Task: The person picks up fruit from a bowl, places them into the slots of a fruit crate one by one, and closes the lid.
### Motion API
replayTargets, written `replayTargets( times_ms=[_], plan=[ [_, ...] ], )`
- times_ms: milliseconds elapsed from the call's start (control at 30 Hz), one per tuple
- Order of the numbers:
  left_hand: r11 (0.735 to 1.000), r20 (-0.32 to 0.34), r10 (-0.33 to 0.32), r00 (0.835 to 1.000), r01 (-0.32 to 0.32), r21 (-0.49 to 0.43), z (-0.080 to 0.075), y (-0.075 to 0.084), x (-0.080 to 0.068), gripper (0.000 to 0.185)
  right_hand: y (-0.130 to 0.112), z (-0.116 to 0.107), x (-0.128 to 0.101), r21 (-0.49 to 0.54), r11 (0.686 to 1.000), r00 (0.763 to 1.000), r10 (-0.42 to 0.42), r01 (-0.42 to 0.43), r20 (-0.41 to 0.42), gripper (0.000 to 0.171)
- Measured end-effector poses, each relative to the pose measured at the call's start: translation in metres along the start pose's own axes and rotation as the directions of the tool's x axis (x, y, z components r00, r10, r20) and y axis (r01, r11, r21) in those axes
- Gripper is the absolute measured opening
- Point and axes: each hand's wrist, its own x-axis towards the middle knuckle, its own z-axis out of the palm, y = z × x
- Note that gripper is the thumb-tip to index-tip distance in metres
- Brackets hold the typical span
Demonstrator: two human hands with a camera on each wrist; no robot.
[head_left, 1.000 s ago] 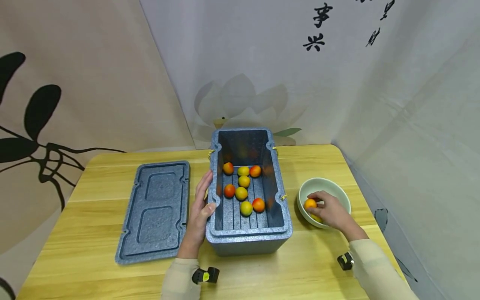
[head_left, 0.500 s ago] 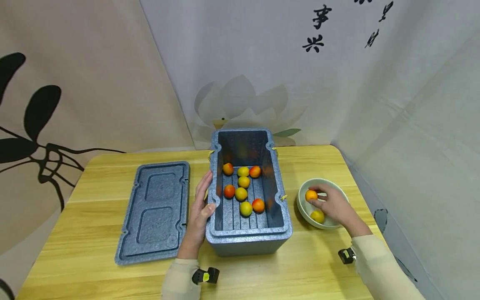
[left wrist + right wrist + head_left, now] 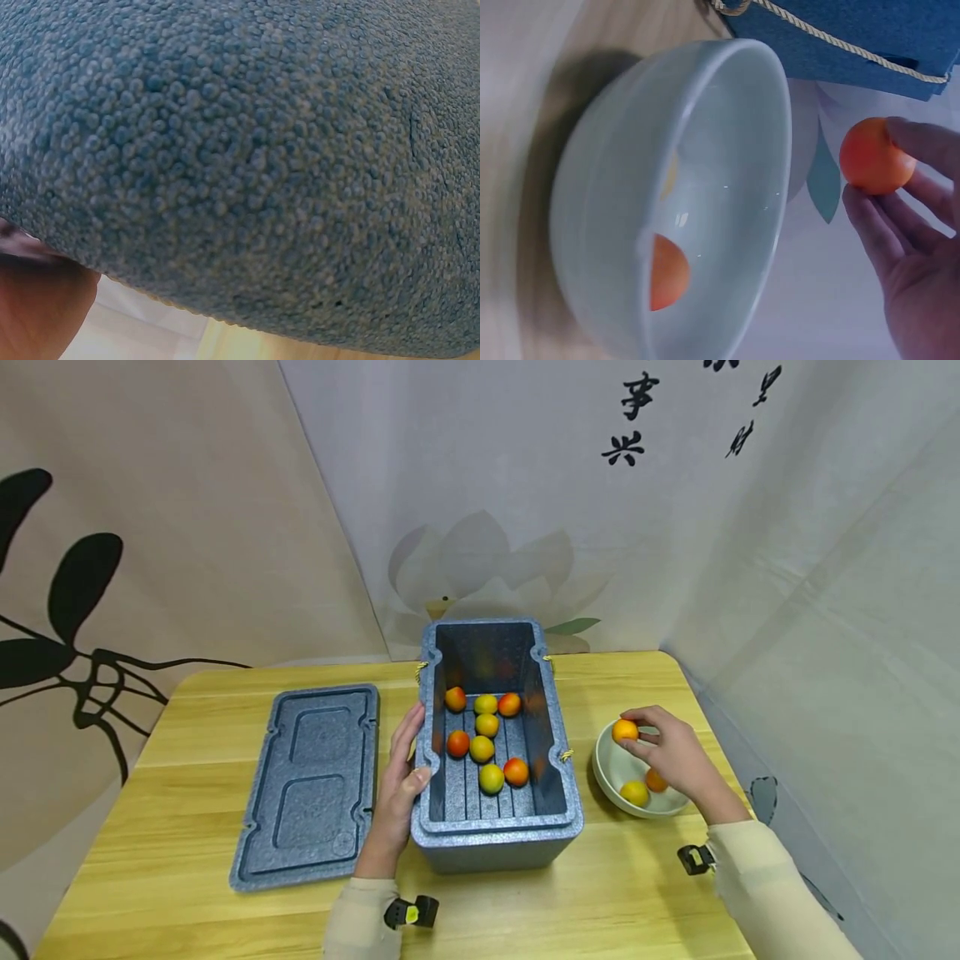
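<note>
My right hand (image 3: pixel 670 762) pinches a small round orange fruit (image 3: pixel 625 731) between thumb and fingertips, above the far left rim of a pale green bowl (image 3: pixel 606 768). Inside the bowl lie a yellow fruit (image 3: pixel 634 792) and another orange fruit (image 3: pixel 656 780). In the right wrist view the held fruit, smooth and orange-red, is apart from the bowl. My left hand (image 3: pixel 395 802) rests against the left side of a grey-blue foam box (image 3: pixel 498 857), its fingers along the outer wall and its thumb on the rim. Foam fills most of the left wrist view.
Several red-orange and yellow fruits (image 3: pixel 482 749) lie on the ribbed floor of the box. Left of it, a matching lid (image 3: pixel 309 789) lies flat on the wooden table (image 3: pixel 187 810). A printed curtain (image 3: pixel 487 485) hangs behind, and a twisted cord (image 3: pixel 817 34) runs along the box.
My right hand has lifted the orange fruit from inside the bowl up to above its rim, uncovering the other orange fruit. My left hand and the box hold still.
</note>
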Motion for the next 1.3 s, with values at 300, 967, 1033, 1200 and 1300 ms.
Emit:
replayTargets(
  times_ms=[300, 967, 1033, 1200, 1300],
  plan=[
    [1.000, 0.001, 0.011, 1.000, -0.011, -0.002, -0.001, 0.000, 0.000, 0.069, -0.008, -0.006, 0.005, 0.024, 1.000, 0.998, -0.015, 0.016, -0.055, 0.040],
    [1.000, 0.002, -0.005, 1.000, 0.005, -0.019, 0.000, 0.000, 0.000, 0.069, -0.035, -0.021, 0.023, -0.032, 0.994, 0.984, -0.110, 0.107, -0.140, 0.041],
    [1.000, 0.001, -0.007, 1.000, 0.007, -0.012, 0.000, 0.000, 0.001, 0.069, -0.038, -0.022, 0.025, -0.023, 0.993, 0.983, -0.114, 0.112, -0.141, 0.041],
    [1.000, 0.009, 0.000, 1.000, 0.000, -0.003, 0.000, 0.001, 0.001, 0.069, -0.045, -0.024, 0.028, -0.014, 0.993, 0.982, -0.116, 0.115, -0.149, 0.041],
    [1.000, 0.007, 0.006, 1.000, -0.006, -0.013, -0.001, 0.001, 0.000, 0.069, -0.050, -0.025, 0.032, -0.012, 0.994, 0.983, -0.112, 0.111, -0.147, 0.041]
  ],
)
